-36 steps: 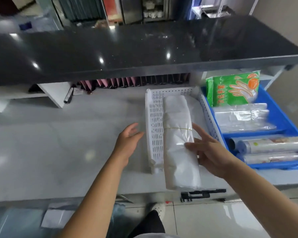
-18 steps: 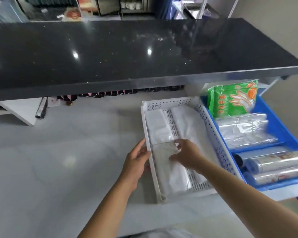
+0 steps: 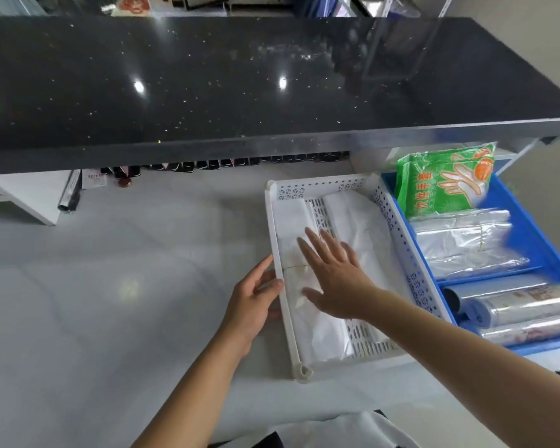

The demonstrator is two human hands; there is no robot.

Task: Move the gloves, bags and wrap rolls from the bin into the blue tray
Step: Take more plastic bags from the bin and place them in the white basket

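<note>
Two bag bundles (image 3: pixel 307 270) lie in the bin (image 3: pixel 280 250), at 9 o'clock of the tray (image 3: pixel 530 231). Left hand (image 3: pixel 253 299) braces the rim, gripping nothing; right hand (image 3: pixel 333 279) lies flat, fingers spread (probably steadying).

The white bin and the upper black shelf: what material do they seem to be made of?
The white bin looks like moulded plastic, matt, with punched holes in its walls and floor. The black shelf looks like polished stone or an imitation: glossy, speckled, mirroring lamps.
</note>
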